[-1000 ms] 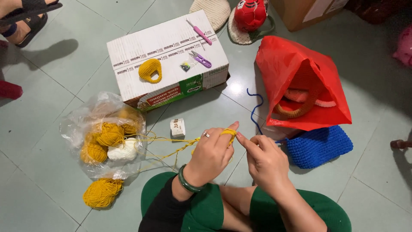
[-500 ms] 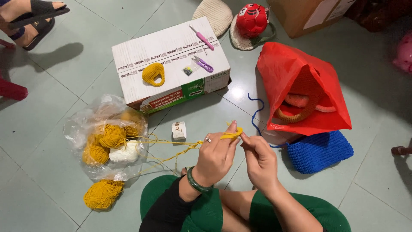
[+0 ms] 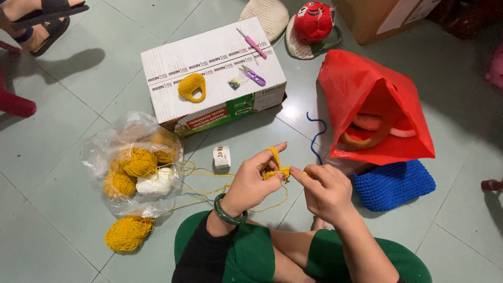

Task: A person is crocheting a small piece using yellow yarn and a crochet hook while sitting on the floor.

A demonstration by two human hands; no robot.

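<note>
Yellow yarn piece [image 3: 276, 172]: small crochet bit pinched by both hands, near centre, lifted slightly farther than a second ago.
Left hand [image 3: 251, 183]: closed on it, strand over raised forefinger.
Right hand [image 3: 324, 191]: fingertips grip its right end.
Strand: trails left to clear plastic bag of yarn balls [image 3: 133, 165].

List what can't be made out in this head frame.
- Crochet hook: if any, hidden inside the right hand.
- Yellow crochet piece: mostly covered by left hand fingers; shape unclear.
- Red bag contents: only an orange and pink edge shows.
- Brown box: cut off by top edge.
- Small item on white carton: too small.
</note>
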